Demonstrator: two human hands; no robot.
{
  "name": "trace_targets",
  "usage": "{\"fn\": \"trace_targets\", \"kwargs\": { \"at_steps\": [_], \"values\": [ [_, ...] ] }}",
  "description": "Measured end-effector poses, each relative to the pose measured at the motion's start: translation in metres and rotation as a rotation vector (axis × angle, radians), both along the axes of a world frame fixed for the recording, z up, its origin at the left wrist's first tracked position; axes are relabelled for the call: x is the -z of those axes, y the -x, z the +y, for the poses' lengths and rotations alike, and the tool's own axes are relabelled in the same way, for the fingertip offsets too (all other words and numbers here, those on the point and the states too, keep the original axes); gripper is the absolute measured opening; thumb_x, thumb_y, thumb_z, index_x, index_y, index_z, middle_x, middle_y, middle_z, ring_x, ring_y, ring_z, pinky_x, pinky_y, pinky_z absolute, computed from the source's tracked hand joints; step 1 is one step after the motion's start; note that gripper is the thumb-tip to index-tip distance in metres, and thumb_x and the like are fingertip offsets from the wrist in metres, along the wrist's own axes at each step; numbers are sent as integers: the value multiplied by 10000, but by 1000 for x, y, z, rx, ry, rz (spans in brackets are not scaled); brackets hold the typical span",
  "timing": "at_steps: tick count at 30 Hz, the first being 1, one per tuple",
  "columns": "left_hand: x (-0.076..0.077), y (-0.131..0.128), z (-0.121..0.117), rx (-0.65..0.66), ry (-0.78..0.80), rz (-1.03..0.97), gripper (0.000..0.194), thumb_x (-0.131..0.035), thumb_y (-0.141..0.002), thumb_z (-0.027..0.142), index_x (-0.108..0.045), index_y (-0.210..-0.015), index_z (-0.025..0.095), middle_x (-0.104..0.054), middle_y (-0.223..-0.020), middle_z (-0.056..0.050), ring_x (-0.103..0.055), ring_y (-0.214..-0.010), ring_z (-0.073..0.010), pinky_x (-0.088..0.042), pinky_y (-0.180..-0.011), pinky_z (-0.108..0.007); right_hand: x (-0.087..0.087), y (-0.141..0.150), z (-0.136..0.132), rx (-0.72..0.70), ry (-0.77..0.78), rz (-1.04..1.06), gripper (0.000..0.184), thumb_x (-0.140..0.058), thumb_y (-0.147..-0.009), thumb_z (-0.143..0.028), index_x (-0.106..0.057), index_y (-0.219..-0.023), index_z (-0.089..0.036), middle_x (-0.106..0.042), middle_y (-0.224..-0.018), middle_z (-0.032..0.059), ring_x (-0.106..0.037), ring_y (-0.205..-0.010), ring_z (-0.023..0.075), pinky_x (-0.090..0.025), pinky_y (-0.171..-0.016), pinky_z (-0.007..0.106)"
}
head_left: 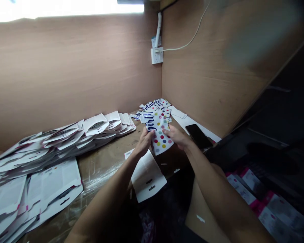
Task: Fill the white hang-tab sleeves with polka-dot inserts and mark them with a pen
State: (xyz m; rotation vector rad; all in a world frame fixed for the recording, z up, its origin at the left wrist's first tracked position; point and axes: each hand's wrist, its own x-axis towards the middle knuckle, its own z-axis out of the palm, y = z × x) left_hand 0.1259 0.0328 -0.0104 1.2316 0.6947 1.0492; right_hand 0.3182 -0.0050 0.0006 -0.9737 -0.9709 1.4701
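Both hands hold a folded white piece with coloured dots and dark "birth" lettering [160, 135], raised a little above the table edge. My left hand [145, 141] pinches its left side, thumb on top. On its right side, the fingers of my right hand [176, 135] are closed, thumb on the front. Below them lies a flat white packet [148, 172] with hang-hole cutouts, jutting over the table edge and partly hidden by my left forearm. Behind the held piece is a pile of similar dotted, lettered pieces [155, 104]; I cannot tell the material.
Overlapping rows of white packets [66, 136] cover the table's left side, some with gaping mouths. A black phone [198, 135] lies at right by a white strip [178, 114]. Wooden panels [91, 67] close off the back and right. Pink-and-white packs [273, 209] sit low at right.
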Motion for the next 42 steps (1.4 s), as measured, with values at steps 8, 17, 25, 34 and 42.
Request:
{"fn": "trace_targets", "kwargs": {
  "at_steps": [8, 17, 25, 34, 42],
  "values": [
    [-22, 48, -33, 32, -67, 44, 174, -775, -786, 282, -728, -904, 162, -701, -815, -14, -602, -670, -126, -497, -654, -244, -6, 18, -16, -107, 26, 225, 265, -778, -830, -251, -715, -1081, -199, -766, -809, 11, -708, -646, 169, -598, -639, 280],
    [-34, 92, -67, -229, -474, 733, 505, -555, -1006, 440, -641, -1426, 173, -744, -1279, -164, -716, -1123, -298, -559, -982, -442, 12, 41, -27, -57, 227, 172, 296, -805, -837, -101, -707, -1113, -150, -817, -934, 86, -792, -800, 234, -672, -774, 383],
    [29, 138, -192, 175, -871, 1477, 601, -542, -1038, 278, -453, -1631, 315, -443, -1688, -103, -402, -1560, -347, -386, -1224, -553, 4, 26, -32, 11, 410, 207, 238, -660, -965, -120, -677, -1202, -126, -824, -976, 142, -799, -790, 256, -687, -710, 423],
    [-17, 142, -150, -233, -659, 591, 455, -735, -949, 386, -713, -1397, 310, -668, -1450, -121, -481, -1494, -370, -363, -1272, -562, 10, 86, -62, -126, 290, 277, 280, -843, -813, -157, -704, -1054, -183, -825, -898, 77, -810, -800, 259, -697, -729, 398],
    [-24, 106, -122, 66, 384, -309, 878, -510, -894, 868, -632, -1415, 173, -737, -1239, -189, -689, -1182, -416, -569, -958, -558, 4, 104, -54, 55, 106, 403, 402, -956, -700, -354, -717, -988, -206, -818, -836, 40, -801, -771, 281, -698, -685, 402]
  ]
}}
